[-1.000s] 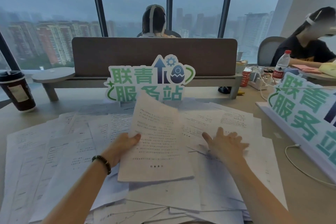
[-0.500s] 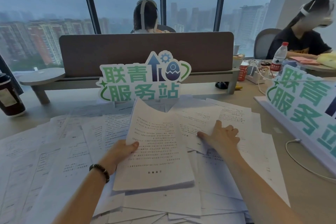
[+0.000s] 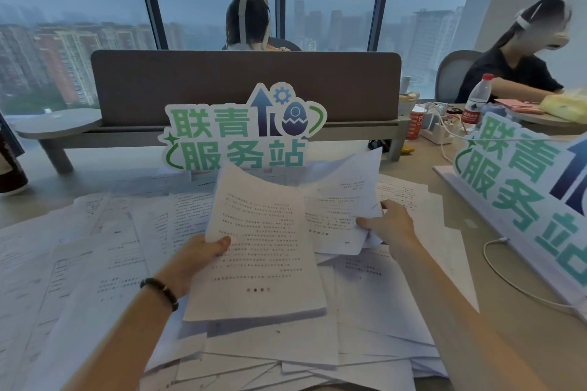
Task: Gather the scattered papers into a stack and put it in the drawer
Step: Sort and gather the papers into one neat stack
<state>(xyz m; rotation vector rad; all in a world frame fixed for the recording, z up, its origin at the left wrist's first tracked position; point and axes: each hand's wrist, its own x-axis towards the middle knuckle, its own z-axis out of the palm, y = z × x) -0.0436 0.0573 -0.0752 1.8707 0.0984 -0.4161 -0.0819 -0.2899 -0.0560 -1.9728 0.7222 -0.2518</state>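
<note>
Many printed white papers (image 3: 95,251) lie scattered over the desk in front of me. My left hand (image 3: 193,260) grips the left edge of a thick stack of papers (image 3: 257,251), thumb on top, holding it tilted above the mess. My right hand (image 3: 390,225) pinches a few loose sheets (image 3: 340,203) at their right edge and has them lifted off the desk, next to the stack. No drawer is in view.
A green-lettered sign (image 3: 241,130) stands behind the papers before a brown divider (image 3: 244,86). A second sign (image 3: 524,187) and a white cable (image 3: 508,282) are at right. A dark cup (image 3: 11,165) stands far left. Two people sit beyond, with a water bottle (image 3: 478,101) nearby.
My right hand went from lying flat on the sheets at right to pinching them and lifting them off the desk. My left hand kept its hold on the stack.
</note>
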